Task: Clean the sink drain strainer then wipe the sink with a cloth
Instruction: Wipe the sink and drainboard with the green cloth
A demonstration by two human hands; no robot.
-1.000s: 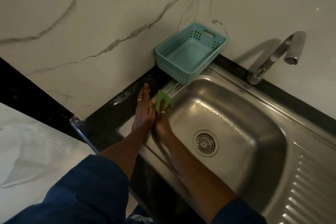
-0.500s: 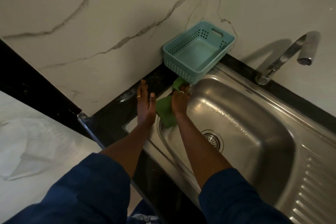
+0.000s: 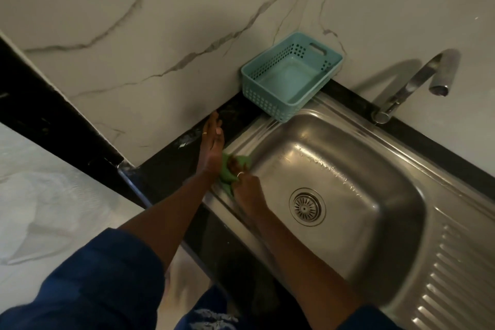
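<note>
At the left rim of the sink (image 3: 334,112), the right hand (image 3: 245,187) gripped a bunched green cloth (image 3: 227,169) in curled fingers and pressed it to the steel. Just beside it, the left hand (image 3: 211,147) stood edge-on on the dark counter (image 3: 166,169), fingers straight and empty. The wiping step seemed under way, and the strainer (image 3: 307,207) sat in the drain, apart from both hands. The next move likely called for steady pressure down the basin wall, missing no strip.
</note>
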